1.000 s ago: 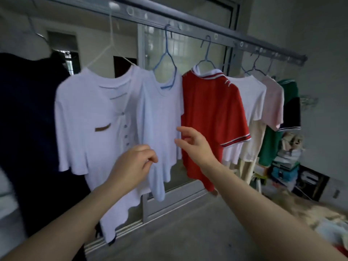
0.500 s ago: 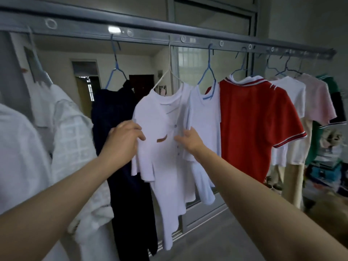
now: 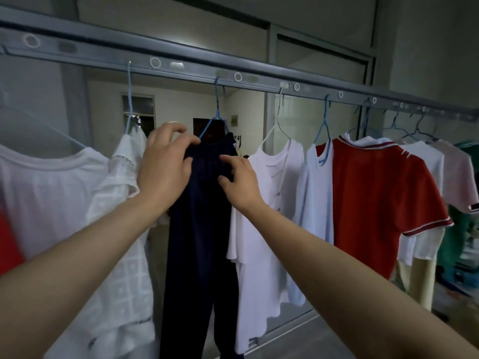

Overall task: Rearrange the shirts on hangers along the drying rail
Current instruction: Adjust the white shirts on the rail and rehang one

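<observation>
A grey drying rail point(image 3: 197, 68) with ring holes runs across the top. A dark navy garment point(image 3: 199, 229) hangs from a blue hanger point(image 3: 216, 120) at the centre. My left hand point(image 3: 166, 167) pinches the navy fabric near its top left shoulder. My right hand point(image 3: 239, 182) presses its fingers into the fabric at the top right. Left of it hang a white lace shirt point(image 3: 121, 242) and a white t-shirt point(image 3: 49, 198). To the right hang a white buttoned shirt point(image 3: 261, 229), a pale blue shirt point(image 3: 315, 203) and a red polo shirt point(image 3: 378, 198).
More shirts, white, pink and green, crowd the rail's far right end point(image 3: 440, 167). Behind the rail is a glass sliding door point(image 3: 298, 117). Boxes and clutter point(image 3: 461, 270) sit on the floor at the right. A red cloth point(image 3: 7, 242) shows at the left edge.
My view has swung left along the rail. Both hands have left the white and pale blue shirts, risen, and now hold the top of the navy garment.
</observation>
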A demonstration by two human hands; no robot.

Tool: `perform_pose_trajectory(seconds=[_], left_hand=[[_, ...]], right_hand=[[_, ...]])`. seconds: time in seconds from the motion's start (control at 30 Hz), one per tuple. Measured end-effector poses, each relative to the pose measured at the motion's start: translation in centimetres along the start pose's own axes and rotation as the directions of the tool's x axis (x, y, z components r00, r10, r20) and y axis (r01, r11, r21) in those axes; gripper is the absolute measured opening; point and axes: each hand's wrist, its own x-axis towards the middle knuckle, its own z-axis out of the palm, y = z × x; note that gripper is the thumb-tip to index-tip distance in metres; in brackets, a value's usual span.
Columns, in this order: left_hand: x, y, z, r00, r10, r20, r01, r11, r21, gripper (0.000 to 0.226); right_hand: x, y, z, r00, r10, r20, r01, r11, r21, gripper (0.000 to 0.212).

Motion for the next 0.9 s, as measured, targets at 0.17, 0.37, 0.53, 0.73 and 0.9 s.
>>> perform_pose_trajectory(seconds=[0.17,0.37,0.53,0.73,0.9], left_hand=[[1.8,0.7,0.8,0.993,0.059,0.102,-0.066,0.995,0.072,0.028],[3.6,6.1,4.3,0.946,0.292,0.142,-0.310,0.942,0.129,0.016],[5.6,11.5,11.3,0.948,0.250,0.198,-0.237,0.968,-0.086,0.014],[8.6,15.0,17.7,0.920,0.142,0.366,-0.096,0.985,-0.142,0.018],[10.1,12.5,17.1,0.981,-0.012,0.191,0.019,0.999,-0.037,0.023]], right_hand=[[0.3,1.5,-1.6,0.990,0.135,-0.029,-0.131,0.986,0.106,0.041],[0.1,4.6,-5.5,0.988,0.101,-0.115,-0.063,0.951,0.302,0.036],[1.4,9.4,-11.9,0.892,-0.017,-0.452,0.008,1.000,-0.020,0.035],[4.8,16.5,-18.1,0.881,0.255,-0.398,-0.362,0.905,-0.222,0.046],[5.2,20.2,-18.7,0.898,0.008,-0.439,-0.228,0.863,-0.452,0.049]])
